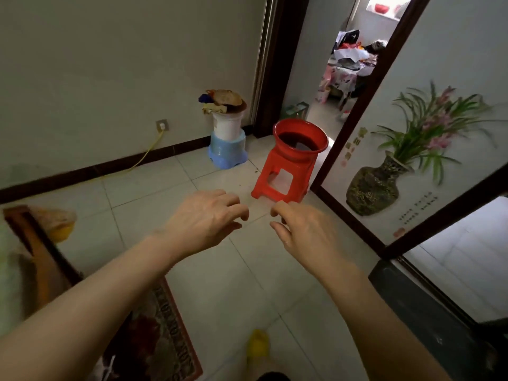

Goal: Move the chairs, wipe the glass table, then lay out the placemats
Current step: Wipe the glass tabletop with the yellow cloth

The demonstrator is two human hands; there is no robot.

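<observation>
A red plastic stool (286,174) with a round dark-topped seat stands on the tiled floor by the doorway, just beyond my fingers. My left hand (203,215) reaches forward with loosely curled fingers and holds nothing. My right hand (299,229) is beside it, fingers also loosely bent, empty, its fingertips a little short of the stool's near legs. Neither hand touches the stool. No glass table or placemats are in view.
A blue stool (227,151) carrying a white bucket and a heap of things stands by the wall. A yellow cable (148,152) runs from a wall socket. A patterned rug (165,325) lies lower left, a glass door panel (412,149) with a painted vase on the right.
</observation>
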